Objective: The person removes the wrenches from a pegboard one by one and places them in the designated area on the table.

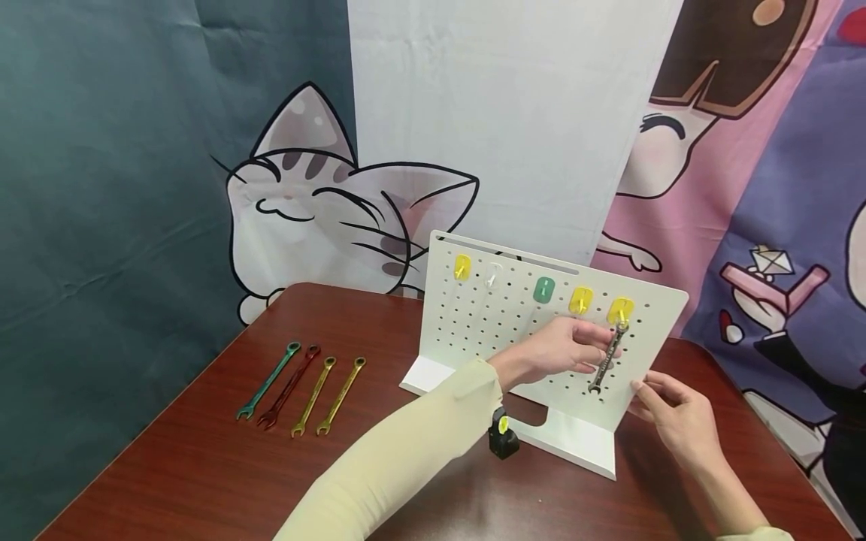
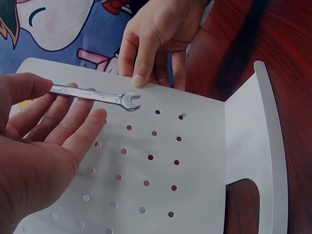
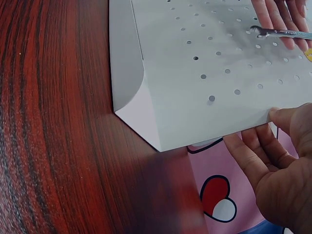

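Observation:
A silver combination wrench [image 1: 607, 358] is held between the thumb and fingers of my left hand [image 1: 556, 347], in front of the white pegboard [image 1: 467, 312]. Its upper end meets the rightmost yellow hook [image 1: 620, 309]; whether the ring is over the hook is hard to tell. In the left wrist view the wrench's open jaw end [image 2: 129, 101] points away from the fingers. My right hand [image 1: 683, 421] pinches the board's right edge, thumb on the front and fingers behind, as the right wrist view shows with that hand [image 3: 282, 161].
More hooks line the board: yellow [image 1: 462, 267], clear [image 1: 494, 276], green [image 1: 544, 290] and yellow [image 1: 580, 300]. On the brown table [image 1: 203, 466] at left lie a green wrench [image 1: 268, 381], a red wrench [image 1: 289, 386] and two gold wrenches [image 1: 314, 397]. A black device [image 1: 503, 436] shows below the left forearm.

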A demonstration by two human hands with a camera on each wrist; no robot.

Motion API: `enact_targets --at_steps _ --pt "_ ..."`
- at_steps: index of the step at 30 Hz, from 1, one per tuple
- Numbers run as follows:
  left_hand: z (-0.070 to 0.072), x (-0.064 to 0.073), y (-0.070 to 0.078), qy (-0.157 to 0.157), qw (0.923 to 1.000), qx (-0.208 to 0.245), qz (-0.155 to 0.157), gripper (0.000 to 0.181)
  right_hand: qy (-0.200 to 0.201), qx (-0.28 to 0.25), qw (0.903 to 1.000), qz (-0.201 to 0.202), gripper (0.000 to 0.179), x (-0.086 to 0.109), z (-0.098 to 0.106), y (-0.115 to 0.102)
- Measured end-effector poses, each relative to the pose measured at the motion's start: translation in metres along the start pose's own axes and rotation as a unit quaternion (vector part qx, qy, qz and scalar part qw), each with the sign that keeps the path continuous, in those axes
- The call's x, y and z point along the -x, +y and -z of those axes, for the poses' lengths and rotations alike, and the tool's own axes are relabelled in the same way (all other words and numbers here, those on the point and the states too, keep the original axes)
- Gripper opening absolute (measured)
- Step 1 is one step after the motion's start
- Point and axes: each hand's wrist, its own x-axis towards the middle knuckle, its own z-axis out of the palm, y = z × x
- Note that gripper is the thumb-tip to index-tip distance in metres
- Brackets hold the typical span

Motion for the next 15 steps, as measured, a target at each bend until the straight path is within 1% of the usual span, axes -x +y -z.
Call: enact_targets --at_steps 8,15 --pt "-0.004 0.0041 0.0026 0.002 0.9994 0.034 0.011 0.031 0.001 -0.019 0.9998 0.002 0.013 0.0006 0.0008 0.0021" --pt "-0.0072 0.0067 0.005 0.023 0.9989 0.033 0.022 0.028 -0.001 -0.004 0.9999 0.009 0.015 0.0009 0.0008 0.001"
